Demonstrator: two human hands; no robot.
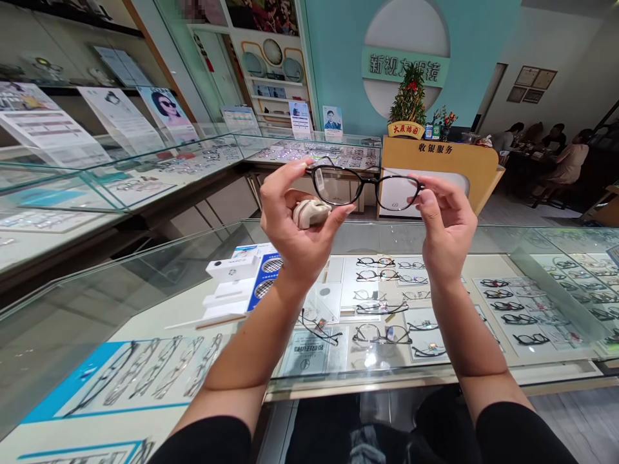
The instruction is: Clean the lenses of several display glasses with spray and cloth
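A pair of black-framed eyeglasses (369,182) is held up above the glass counter, its clear lenses facing me. My left hand (302,222) grips the frame at its left end, and a crumpled whitish cloth (311,212) is tucked in the same palm. On the other side, my right hand (447,222) pinches the right end of the frame between thumb and fingers. Both hands are closed and raised clear of the counter top. The glasses tilt slightly, with the left end higher.
Beneath my arms stands a glass display counter (191,274) with rows of eyeglasses (382,334) inside. White boxes (232,274) lie at its left. More showcases (232,151) run behind. A wooden cashier desk (438,161) bears a plant (409,96). Several people (570,158) sit at far right.
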